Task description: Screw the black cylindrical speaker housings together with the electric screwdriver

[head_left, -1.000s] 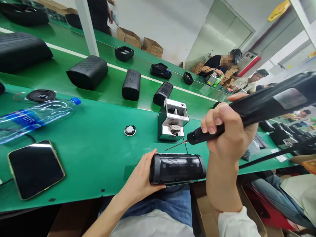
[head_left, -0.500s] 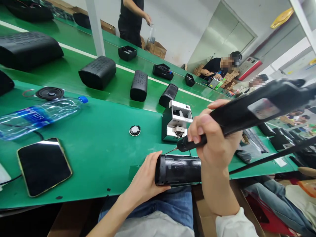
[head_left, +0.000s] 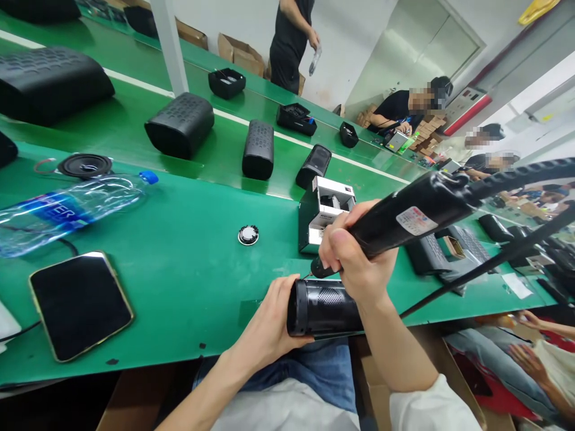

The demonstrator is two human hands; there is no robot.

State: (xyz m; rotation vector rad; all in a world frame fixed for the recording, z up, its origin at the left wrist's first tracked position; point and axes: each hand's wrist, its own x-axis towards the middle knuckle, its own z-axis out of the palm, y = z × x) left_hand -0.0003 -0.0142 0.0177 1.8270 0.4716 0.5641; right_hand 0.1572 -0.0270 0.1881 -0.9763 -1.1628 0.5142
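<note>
My left hand (head_left: 274, 317) is wrapped round the left end of a black speaker (head_left: 326, 308) with a perforated grille, which lies at the near edge of the green bench. In my right hand (head_left: 366, 263) is a black electric screwdriver (head_left: 395, 218), its cable running off to the right. The screwdriver slants down to the left, and its tip comes to the speaker's upper left edge near my left fingers; whether it touches a screw cannot be made out. My right wrist hides the speaker's right end. Just behind stands a white and black screw feeder (head_left: 321, 209), partly covered by my right hand.
A small round disc with black edging (head_left: 248, 234) lies on the bench. To the left are a phone (head_left: 81, 305), a water bottle (head_left: 72, 209) and a loose speaker driver (head_left: 85, 166). Several black speaker housings (head_left: 179, 124) stand along the green line behind. Co-workers sit and stand beyond.
My right hand and the screwdriver have moved left and lower, bringing the tip down at the speaker's edge. My left hand keeps its hold. A standing person in the back has shifted right.
</note>
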